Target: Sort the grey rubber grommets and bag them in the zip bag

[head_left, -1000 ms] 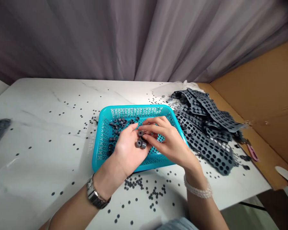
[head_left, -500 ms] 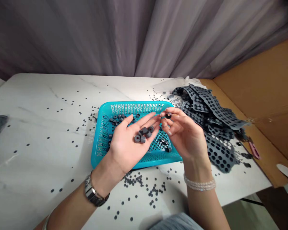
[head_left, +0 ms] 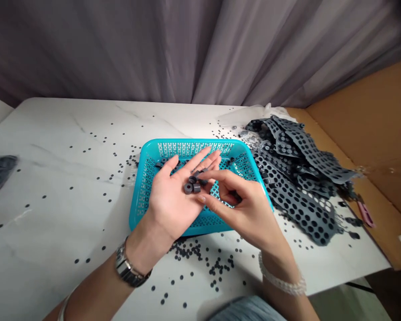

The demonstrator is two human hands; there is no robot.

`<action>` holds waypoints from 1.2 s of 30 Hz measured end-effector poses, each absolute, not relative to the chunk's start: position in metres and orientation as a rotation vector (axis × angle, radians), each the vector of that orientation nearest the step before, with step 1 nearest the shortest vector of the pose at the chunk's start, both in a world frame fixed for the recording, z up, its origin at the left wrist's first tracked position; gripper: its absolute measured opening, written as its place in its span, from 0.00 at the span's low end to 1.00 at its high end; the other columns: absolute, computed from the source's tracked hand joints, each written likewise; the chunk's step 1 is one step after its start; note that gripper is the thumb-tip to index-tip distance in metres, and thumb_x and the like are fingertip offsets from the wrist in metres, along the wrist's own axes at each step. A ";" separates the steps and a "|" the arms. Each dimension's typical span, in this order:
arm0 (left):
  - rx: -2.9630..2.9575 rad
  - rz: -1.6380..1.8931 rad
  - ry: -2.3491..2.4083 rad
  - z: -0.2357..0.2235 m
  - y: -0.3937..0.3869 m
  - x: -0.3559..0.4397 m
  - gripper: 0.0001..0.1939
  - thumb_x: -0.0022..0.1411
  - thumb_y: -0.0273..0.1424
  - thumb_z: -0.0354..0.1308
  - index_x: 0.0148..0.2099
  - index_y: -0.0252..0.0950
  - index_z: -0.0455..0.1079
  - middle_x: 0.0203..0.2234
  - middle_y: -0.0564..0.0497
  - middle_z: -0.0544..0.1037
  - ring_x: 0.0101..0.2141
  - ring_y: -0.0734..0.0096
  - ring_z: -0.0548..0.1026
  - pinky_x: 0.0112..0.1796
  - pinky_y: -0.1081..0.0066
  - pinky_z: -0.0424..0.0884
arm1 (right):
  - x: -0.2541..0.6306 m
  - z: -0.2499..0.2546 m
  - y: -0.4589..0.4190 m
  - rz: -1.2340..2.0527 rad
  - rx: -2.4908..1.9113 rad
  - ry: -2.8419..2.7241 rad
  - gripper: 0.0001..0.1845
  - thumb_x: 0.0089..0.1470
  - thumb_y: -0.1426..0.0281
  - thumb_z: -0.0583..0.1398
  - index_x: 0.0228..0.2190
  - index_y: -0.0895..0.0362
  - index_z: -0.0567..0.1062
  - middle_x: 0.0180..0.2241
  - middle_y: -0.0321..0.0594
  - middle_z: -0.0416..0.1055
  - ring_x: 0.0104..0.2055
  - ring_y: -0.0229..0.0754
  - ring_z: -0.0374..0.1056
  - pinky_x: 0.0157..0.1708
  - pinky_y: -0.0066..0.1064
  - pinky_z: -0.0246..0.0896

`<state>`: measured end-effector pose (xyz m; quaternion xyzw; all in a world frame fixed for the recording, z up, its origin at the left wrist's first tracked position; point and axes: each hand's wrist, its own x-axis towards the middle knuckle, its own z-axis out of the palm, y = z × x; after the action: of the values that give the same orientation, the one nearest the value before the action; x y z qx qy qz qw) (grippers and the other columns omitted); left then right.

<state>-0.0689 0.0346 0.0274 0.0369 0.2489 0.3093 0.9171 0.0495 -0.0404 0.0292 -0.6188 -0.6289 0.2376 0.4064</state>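
My left hand (head_left: 175, 196) lies palm up over the turquoise basket (head_left: 143, 196), with several small grey rubber rings (head_left: 191, 185) resting on its fingers. My right hand (head_left: 243, 209) is beside it, its thumb and forefinger reaching to the rings on the left palm. More grey rings lie inside the basket near its far rim. A watch is on my left wrist and a bead bracelet on the right.
A heap of grey perforated rubber sheets (head_left: 297, 178) lies right of the basket. Small dark punched dots (head_left: 203, 261) are scattered over the white marble table (head_left: 53, 178). A cardboard box (head_left: 370, 133) stands at the right, a grey curtain behind.
My right hand has come down from holding one ring up near the basket's far rim and now reaches to the rings on the left palm. The left hand stays palm up.
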 end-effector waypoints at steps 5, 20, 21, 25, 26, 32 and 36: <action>0.066 0.647 0.503 0.027 0.036 -0.067 0.28 0.67 0.40 0.40 0.61 0.27 0.62 0.51 0.40 0.74 0.54 0.60 0.71 0.53 0.66 0.67 | 0.045 0.027 -0.039 0.614 -1.575 -1.585 0.07 0.54 0.70 0.63 0.37 0.55 0.77 0.17 0.26 0.48 0.19 0.31 0.44 0.19 0.26 0.44; -0.084 0.709 0.514 0.030 0.033 -0.065 0.28 0.67 0.34 0.41 0.63 0.23 0.56 0.50 0.33 0.74 0.53 0.56 0.71 0.51 0.63 0.71 | 0.158 -0.017 -0.043 0.014 -2.106 -1.037 0.17 0.54 0.63 0.58 0.40 0.61 0.78 0.16 0.28 0.54 0.18 0.33 0.49 0.21 0.29 0.45; -0.068 0.702 0.504 0.030 0.033 -0.065 0.28 0.67 0.35 0.40 0.63 0.23 0.57 0.50 0.33 0.74 0.54 0.57 0.71 0.52 0.64 0.70 | 0.153 -0.013 -0.043 0.015 -2.074 -1.020 0.18 0.55 0.62 0.58 0.41 0.61 0.78 0.16 0.29 0.54 0.19 0.33 0.48 0.20 0.28 0.44; -0.007 0.675 0.492 0.030 0.032 -0.066 0.28 0.67 0.37 0.39 0.62 0.25 0.60 0.51 0.35 0.74 0.55 0.60 0.69 0.54 0.65 0.66 | 0.113 0.011 -0.045 0.085 -1.867 -1.114 0.16 0.56 0.62 0.59 0.43 0.56 0.77 0.18 0.28 0.50 0.20 0.33 0.46 0.20 0.28 0.44; 0.004 0.676 0.497 0.031 0.033 -0.066 0.28 0.67 0.38 0.39 0.61 0.25 0.60 0.51 0.36 0.74 0.55 0.60 0.69 0.54 0.65 0.66 | 0.102 0.017 -0.045 0.134 -1.822 -1.200 0.15 0.55 0.62 0.60 0.42 0.55 0.77 0.18 0.28 0.49 0.20 0.33 0.45 0.20 0.28 0.45; 0.043 0.679 0.510 0.035 0.034 -0.067 0.27 0.67 0.38 0.40 0.61 0.28 0.62 0.51 0.39 0.74 0.55 0.64 0.69 0.53 0.68 0.65 | 0.053 0.024 -0.039 0.340 -1.702 -1.499 0.09 0.53 0.62 0.63 0.34 0.54 0.76 0.17 0.26 0.46 0.18 0.32 0.44 0.19 0.27 0.45; 0.061 0.662 0.515 0.038 0.035 -0.067 0.27 0.66 0.37 0.41 0.61 0.28 0.62 0.52 0.40 0.74 0.57 0.63 0.66 0.55 0.65 0.62 | 0.050 0.020 -0.038 0.362 -1.716 -1.515 0.07 0.54 0.64 0.62 0.34 0.54 0.75 0.17 0.26 0.44 0.18 0.31 0.43 0.19 0.27 0.44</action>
<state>-0.0671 0.0347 0.0382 0.0298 0.2500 0.3215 0.9128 0.0499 -0.0379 0.0202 -0.6783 -0.5991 0.1433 0.4005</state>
